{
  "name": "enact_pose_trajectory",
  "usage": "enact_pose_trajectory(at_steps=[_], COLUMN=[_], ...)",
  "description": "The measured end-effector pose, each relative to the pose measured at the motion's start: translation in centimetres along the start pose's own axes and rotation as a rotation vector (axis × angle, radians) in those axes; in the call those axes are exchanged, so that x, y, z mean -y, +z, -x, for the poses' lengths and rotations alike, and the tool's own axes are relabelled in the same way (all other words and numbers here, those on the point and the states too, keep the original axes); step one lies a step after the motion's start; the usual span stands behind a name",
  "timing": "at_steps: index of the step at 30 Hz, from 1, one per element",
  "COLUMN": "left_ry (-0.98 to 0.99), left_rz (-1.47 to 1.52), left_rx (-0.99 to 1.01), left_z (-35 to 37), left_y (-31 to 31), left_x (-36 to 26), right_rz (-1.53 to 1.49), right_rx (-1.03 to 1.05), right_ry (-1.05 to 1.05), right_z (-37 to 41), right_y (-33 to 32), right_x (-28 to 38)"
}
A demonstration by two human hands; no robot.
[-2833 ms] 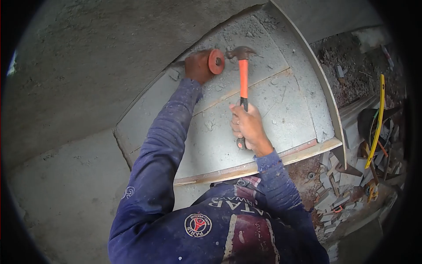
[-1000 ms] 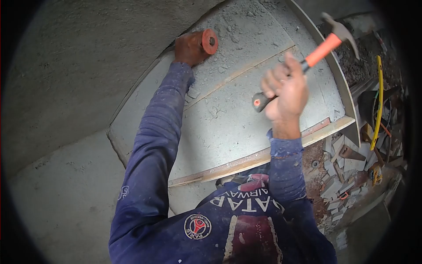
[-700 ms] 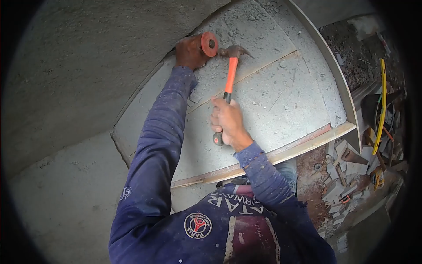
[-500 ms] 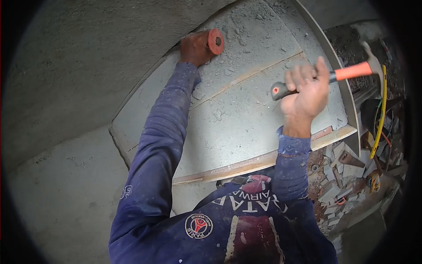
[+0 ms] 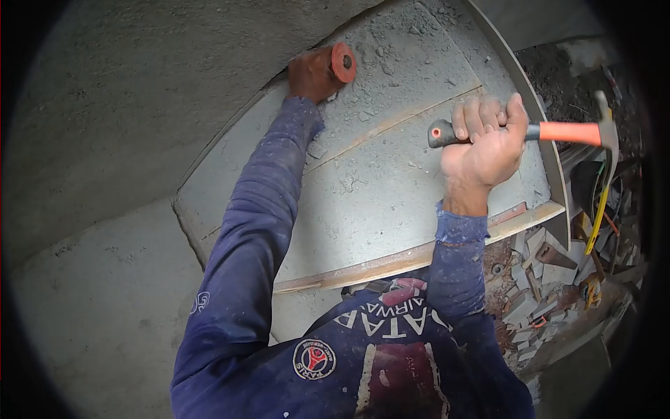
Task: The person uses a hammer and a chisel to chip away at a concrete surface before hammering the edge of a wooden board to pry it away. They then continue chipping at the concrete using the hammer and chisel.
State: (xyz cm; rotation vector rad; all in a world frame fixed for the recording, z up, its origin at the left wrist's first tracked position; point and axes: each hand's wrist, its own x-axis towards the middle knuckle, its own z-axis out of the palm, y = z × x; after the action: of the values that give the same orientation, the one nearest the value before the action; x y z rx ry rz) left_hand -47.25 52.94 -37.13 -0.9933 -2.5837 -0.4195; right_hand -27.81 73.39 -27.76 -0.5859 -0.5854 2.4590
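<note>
My left hand is wrapped around a chisel with a round red hand guard and a dark metal striking end. It is up against the rough grey wall, where the wall meets the tiled surface; the chisel's tip is hidden. In my right hand is a claw hammer, gripped by its black and orange handle. The hammer is raised over the right part of the surface, its metal head pointing right, well apart from the chisel. Grey rubble lies beside my left hand.
Large pale tiles form the surface before me, with a raised edge strip along the near side. A rough wall rises at the left. Broken tile pieces and a yellow strip lie lower right.
The hammer's head has dropped a little and swung slightly right, so its handle is more level. My left hand and the chisel have barely moved.
</note>
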Motion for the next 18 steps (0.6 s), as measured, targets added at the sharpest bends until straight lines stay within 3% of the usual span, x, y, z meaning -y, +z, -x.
enact_pose_trajectory(at_steps=[2, 3, 4, 6, 8, 9, 11, 12, 16, 17, 18], left_ry=[-0.006, -0.004, -0.007, 0.012, -0.027, -0.040, -0.001, -0.012, -0.049, -0.038, -0.025], left_rz=[-0.004, -0.006, -0.028, -0.040, -0.034, -0.028, 0.007, -0.002, -0.045, -0.041, -0.039], left_rx=[0.004, 0.005, 0.025, 0.055, 0.032, 0.037, -0.029, -0.030, 0.032, 0.034, 0.040], left_z=[0.0, 0.1, 0.1, -0.6, 0.2, 0.9, 0.2, 0.4, 0.2, 0.1, 0.2], left_y=[0.2, 0.0, -0.2, -0.1, 0.2, 0.3, 0.3, 0.2, -0.3, -0.4, -0.4], left_x=[0.0, -0.3, -0.5, -0.2, 0.3, 0.1, 0.3, 0.3, 0.0, -0.2, -0.2], right_rz=[-0.196, -0.071, 0.228, 0.354, 0.395, 0.279, 0.142, 0.143, -0.161, 0.081, 0.102], right_rx=[-0.251, -0.187, 0.062, 0.183, 0.086, 0.121, 0.059, 0.067, -0.291, -0.095, 0.084], right_ry=[-0.101, 0.193, 0.809, 0.909, 0.785, 0.669, 0.251, 0.263, 0.092, 0.452, 1.105], right_z=[1.9, 4.7, 6.4, 6.6, 5.0, 4.0, 1.4, 1.4, 2.4, 5.5, 6.1], right_y=[0.5, -0.8, -2.4, -2.6, -1.7, -1.4, -0.2, 0.0, -0.3, -0.4, -1.9], right_x=[-5.2, -9.9, -11.2, -9.7, -5.6, -3.3, 0.5, -0.2, -7.4, -10.0, -10.8])
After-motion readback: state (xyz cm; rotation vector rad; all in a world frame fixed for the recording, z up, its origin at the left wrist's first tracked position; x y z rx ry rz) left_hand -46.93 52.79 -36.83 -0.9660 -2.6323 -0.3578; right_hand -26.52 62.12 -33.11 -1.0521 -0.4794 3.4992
